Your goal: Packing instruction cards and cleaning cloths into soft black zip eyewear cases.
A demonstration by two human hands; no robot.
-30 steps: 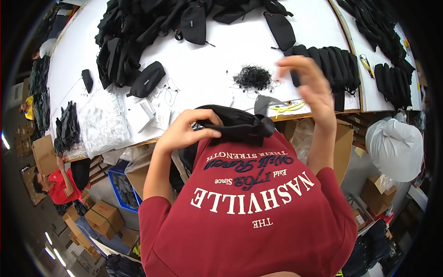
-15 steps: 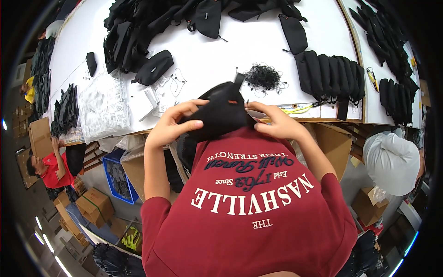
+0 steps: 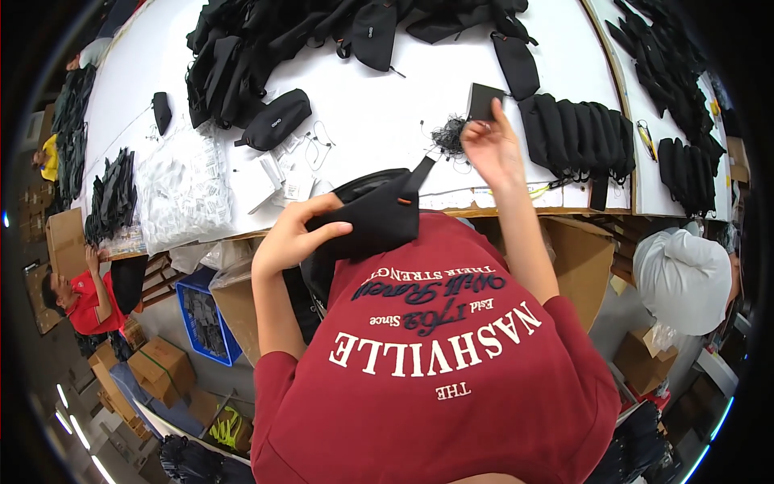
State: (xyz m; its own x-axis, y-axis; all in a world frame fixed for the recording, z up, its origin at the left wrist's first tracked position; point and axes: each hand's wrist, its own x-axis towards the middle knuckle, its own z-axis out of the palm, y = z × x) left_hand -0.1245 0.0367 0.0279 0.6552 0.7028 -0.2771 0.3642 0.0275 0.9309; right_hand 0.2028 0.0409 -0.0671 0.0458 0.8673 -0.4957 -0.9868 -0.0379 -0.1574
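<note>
My left hand (image 3: 297, 235) grips a black fabric pouch (image 3: 377, 216) at its left side, thumb in front and fingers behind. The pouch lies against my red shirt at the table edge, its mouth partly open. A short strap and a small orange tab show at its right end. My right hand (image 3: 490, 152) is raised over the table with its fingers bent. A flat black square card (image 3: 484, 102) shows at its fingertips and seems pinched there. Just left of that hand lies a tangle of thin black strings (image 3: 448, 135).
Black pouches (image 3: 274, 119) and a large pile (image 3: 242, 48) cover the far table. A row of filled pouches (image 3: 574, 137) stands right. Clear plastic packets (image 3: 184, 177) lie left. Below are a blue crate (image 3: 208, 316) and cardboard boxes (image 3: 161, 363). A person in red (image 3: 87, 300) works at left.
My right hand has left the pouch and moved up and right to the string tangle, with the black card now showing at its fingers. The pouch, in my left hand, has shifted slightly left.
</note>
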